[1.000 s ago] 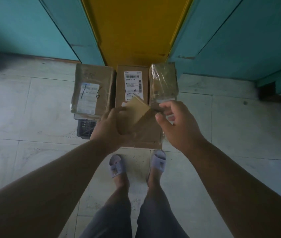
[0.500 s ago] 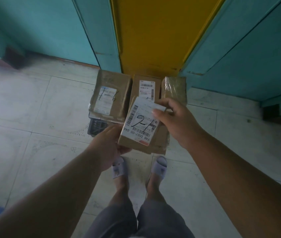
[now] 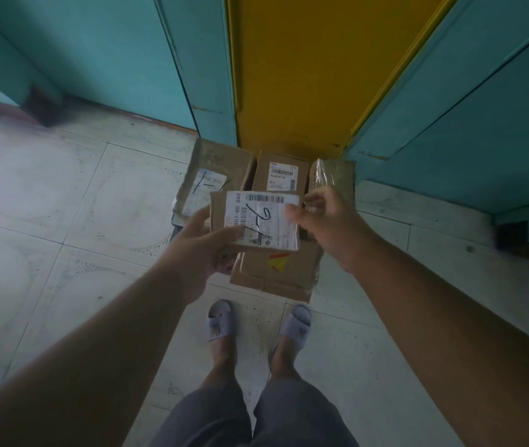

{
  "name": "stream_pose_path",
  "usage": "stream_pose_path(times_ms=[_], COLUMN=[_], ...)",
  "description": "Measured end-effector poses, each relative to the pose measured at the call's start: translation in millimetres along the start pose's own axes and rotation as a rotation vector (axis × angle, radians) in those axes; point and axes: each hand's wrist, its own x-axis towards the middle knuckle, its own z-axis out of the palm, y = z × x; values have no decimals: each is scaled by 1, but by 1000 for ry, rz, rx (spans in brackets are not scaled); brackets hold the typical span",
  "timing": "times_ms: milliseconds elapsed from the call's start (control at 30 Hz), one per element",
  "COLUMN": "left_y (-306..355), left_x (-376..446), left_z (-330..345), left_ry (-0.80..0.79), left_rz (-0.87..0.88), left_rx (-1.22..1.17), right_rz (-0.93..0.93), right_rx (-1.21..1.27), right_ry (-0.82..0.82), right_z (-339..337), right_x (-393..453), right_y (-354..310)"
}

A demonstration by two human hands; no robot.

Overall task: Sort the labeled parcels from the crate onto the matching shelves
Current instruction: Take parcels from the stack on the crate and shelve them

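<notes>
Person stands over the pile w/ a small parcel [image 3: 256,221] held up betw. both hands, label side facing up toward their eyes, prob. so the handwritten number can be read. The marker scrawl looks like a "2" plus a stroke or two; can't make out the rest for sure.

Left hand [image 3: 201,250] is cupped under the parcel's near-left corner, thumb lying over the label's lower left edge, closed on it and carrying the weight. Right hand [image 3: 324,221] pinches the label's right edge w/ thumb and fingertips, steadying or turning it; grip looks light.

Below and behind the held one, more parcels sit stacked on what seems a dark crate [image 3: 176,225], only a sliver of which shows at the stack's left edge. A taped box [image 3: 214,175] w/ a "1-" mark is at the stack's far-left corner, a box w/ a barcode label [image 3: 280,171] at the far middle, a plastic-wrapped parcel [image 3: 330,175] at the far right, and a flat brown box [image 3: 276,272] w/ a yellow-red sticker nearest the feet.

All this rests on the tiled floor [image 3: 63,204] against teal and yellow panels. My guess: still at the read-the-label step; no shelf in sight, so the carry hasn't started.
</notes>
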Motion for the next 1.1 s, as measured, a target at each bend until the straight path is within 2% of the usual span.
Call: stream_pose_path(times_ms=[67, 133, 233, 333, 400, 500, 567, 633, 700, 733, 800, 867, 967, 1100], left_y=[5, 7, 3, -8, -14, -17, -21, -27, -34, -38, -46, -52, -59, -63], left_x=[2, 6, 15, 19, 25, 36, 45, 54, 63, 67, 74, 80, 89, 98], left_z=[-2, -2, 5, 24, 33, 30, 22, 17, 15, 15, 16, 17, 18, 20], left_ry=[-23, 25, 116, 33, 8, 56, 38, 38, 85, 106, 127, 126, 125, 156], left_rz=[6, 21, -2, -22, -26, -16, -28, -29, -25, -29, -41, -50, -58, -55], left_rx=[19, -39, -215, -124, -51, -47, -27, -17, -47, -68, -89, -79, -72, -73], right_rz=[-12, -32, -83, -98, -91, -53, -29, -48, -140, -203, -244, -170, 22, 88], right_rx=[103, 142, 176, 292, 243, 166, 127, -19, -326, -485, -752, -936, -993, -992], right_ry=[-151, -239, -70, 52, 46, -27, 24, 201, 432, 493, 514, 491, 418, 486], right_z=[-14, -18, -9, 7, 15, 13, 6, -3, -12, -17, -23, -21, -11, -8], right_x=[9, 15, 18, 18, 22, 29, 36, 48, 65, 75, 94, 109, 127, 139], right_y=[-10, -13, -12, 1, 16, 36, 47, 60, 78, 87, 100, 106, 104, 96])
